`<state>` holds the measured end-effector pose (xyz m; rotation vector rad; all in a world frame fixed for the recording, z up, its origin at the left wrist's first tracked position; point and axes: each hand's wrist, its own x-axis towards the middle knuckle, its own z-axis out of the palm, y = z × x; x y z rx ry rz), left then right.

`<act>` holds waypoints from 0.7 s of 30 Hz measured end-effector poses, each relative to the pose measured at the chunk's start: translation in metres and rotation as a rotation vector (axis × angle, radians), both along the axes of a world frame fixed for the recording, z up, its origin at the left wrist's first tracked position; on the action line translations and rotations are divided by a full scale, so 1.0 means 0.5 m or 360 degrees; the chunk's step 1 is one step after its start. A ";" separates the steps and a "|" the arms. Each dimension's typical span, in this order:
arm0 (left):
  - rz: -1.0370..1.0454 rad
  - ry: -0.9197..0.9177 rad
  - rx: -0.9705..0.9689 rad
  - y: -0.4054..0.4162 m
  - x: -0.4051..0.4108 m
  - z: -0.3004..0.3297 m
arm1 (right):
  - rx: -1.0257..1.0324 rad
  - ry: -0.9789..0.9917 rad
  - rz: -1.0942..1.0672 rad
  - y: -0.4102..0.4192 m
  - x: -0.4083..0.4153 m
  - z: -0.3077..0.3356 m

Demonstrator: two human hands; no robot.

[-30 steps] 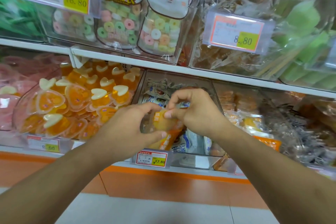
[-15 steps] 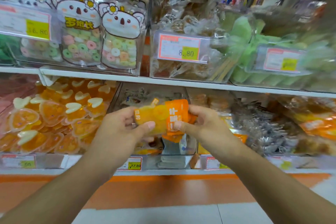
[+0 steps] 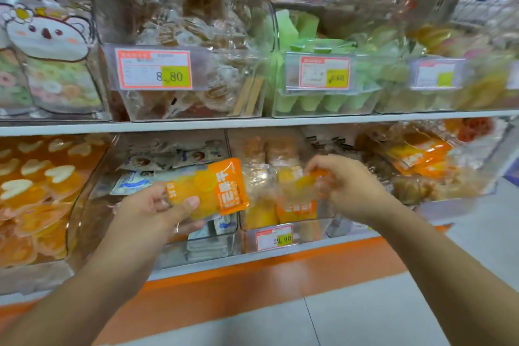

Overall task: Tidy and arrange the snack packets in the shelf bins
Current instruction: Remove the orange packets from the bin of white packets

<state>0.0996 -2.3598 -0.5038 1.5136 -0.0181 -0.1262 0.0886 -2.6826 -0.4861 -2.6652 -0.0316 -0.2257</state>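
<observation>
The left hand (image 3: 151, 209) grips an orange snack packet (image 3: 209, 189) in front of the lower shelf's middle bin (image 3: 196, 244); to the right, the right hand (image 3: 346, 187) pinches a blurred packet (image 3: 302, 185) over the 29.90 bin (image 3: 309, 230).

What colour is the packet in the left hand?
Orange and yellow: the packet in the left hand has an orange band with white lettering, seen in the head view.

White shelf (image 3: 252, 122), orange plinth (image 3: 252, 270), grey floor (image 3: 365, 317)
</observation>
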 end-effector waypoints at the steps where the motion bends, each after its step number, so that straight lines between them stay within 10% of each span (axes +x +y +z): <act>1: -0.0014 0.0003 -0.0013 -0.010 0.000 -0.003 | -0.0155 0.0048 0.0068 -0.001 0.006 -0.002; 6: -0.0079 0.0051 -0.0108 -0.052 0.000 -0.012 | -0.0283 0.0108 0.0093 0.026 0.013 -0.012; 13: -0.0198 0.0094 -0.0238 -0.090 -0.014 0.001 | 0.1275 0.0179 0.0263 0.105 -0.020 0.005; 21: -0.0211 -0.0054 0.0266 -0.068 -0.017 0.010 | 0.1308 -0.0013 0.0111 0.098 -0.017 0.000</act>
